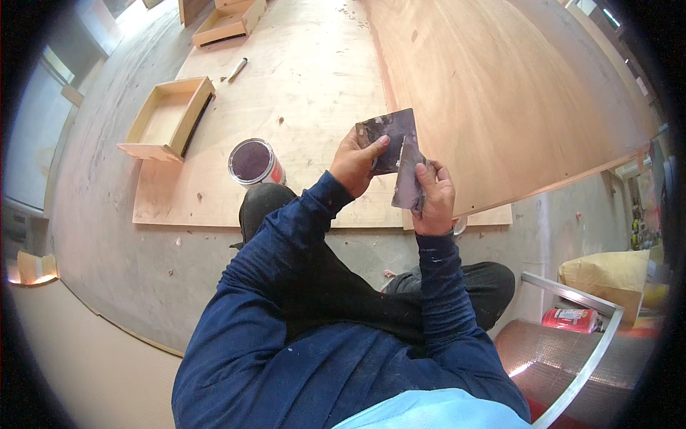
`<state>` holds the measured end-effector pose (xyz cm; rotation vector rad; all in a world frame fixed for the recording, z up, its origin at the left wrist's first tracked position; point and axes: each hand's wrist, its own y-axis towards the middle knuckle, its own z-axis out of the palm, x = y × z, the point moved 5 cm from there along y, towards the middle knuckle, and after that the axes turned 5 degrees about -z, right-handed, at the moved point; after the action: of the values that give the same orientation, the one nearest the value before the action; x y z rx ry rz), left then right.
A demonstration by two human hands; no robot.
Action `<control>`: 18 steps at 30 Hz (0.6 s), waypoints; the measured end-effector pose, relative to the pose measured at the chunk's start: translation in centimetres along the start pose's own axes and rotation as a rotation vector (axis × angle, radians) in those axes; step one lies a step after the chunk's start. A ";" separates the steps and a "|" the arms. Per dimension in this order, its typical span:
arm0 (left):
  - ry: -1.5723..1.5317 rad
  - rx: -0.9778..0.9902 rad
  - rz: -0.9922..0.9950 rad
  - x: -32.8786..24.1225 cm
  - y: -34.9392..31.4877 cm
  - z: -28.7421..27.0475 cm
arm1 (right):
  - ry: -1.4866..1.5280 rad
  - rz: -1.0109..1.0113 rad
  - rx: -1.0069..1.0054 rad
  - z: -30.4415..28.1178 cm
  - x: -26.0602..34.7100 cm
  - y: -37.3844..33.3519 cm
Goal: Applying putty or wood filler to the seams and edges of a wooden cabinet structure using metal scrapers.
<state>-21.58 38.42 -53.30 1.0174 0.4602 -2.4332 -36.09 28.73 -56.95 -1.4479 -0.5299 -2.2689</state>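
Two thin, dark, flat putty spreaders meet in front of me over the edge of the plywood. My left hand [353, 166] grips the wider, roughly square spreader [395, 127], its thumb pressed on the smeared face. Closed around the narrower spreader [407, 182] is my right hand [434, 196]. A pale ridge of paste runs along that spreader's upper left edge, which overlaps the square one. Left of my hands, by my knee, an open round can [252, 161] holds dark purplish-brown paste.
A plywood sheet [300, 93] lies on the concrete floor, with a large wooden panel [500, 93] at right. Wooden drawers [158, 127] and a pale-handled tool [238, 69] lie at left. A metal frame [586, 365] and foil roll [543, 350] are near right.
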 end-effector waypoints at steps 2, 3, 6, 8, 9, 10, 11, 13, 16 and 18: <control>0.025 0.026 0.010 0.0 -0.1 0.1 | -0.053 0.000 0.002 -0.9 -1.1 0.3; 0.047 0.036 0.030 0.0 -0.2 0.2 | -0.071 0.000 0.003 -1.5 -1.7 0.5; 0.086 0.039 0.066 0.0 -0.4 0.4 | -1.587 -1.024 0.219 -0.3 -0.6 -0.4; 0.104 0.038 0.079 0.1 -0.5 0.6 | -0.849 -0.408 0.322 -2.4 -2.6 1.2; 0.094 0.031 0.109 -0.1 -0.6 0.6 | -0.601 -0.211 0.313 -3.1 -3.6 1.5; 0.090 0.026 0.110 -0.1 -0.6 0.6 | -1.074 -0.639 0.229 -2.7 -2.4 1.4; 0.083 0.024 0.139 -0.2 -0.7 0.6 | -1.238 -0.797 0.211 -2.6 -2.2 1.1; 0.100 0.080 0.170 -0.4 -1.0 0.9 | -1.537 -1.057 0.139 -2.1 -2.2 0.9; 0.079 0.094 0.178 -0.4 -1.2 0.9 | -1.514 -1.082 0.147 -1.9 -2.1 1.2; 0.091 0.100 0.199 -0.5 -1.2 0.8 | -1.488 -1.120 0.121 -1.4 -1.3 1.1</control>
<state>-22.33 39.22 -52.21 1.1612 0.2558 -2.2592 -36.09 27.26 -58.61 -3.0389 -2.2250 -0.9904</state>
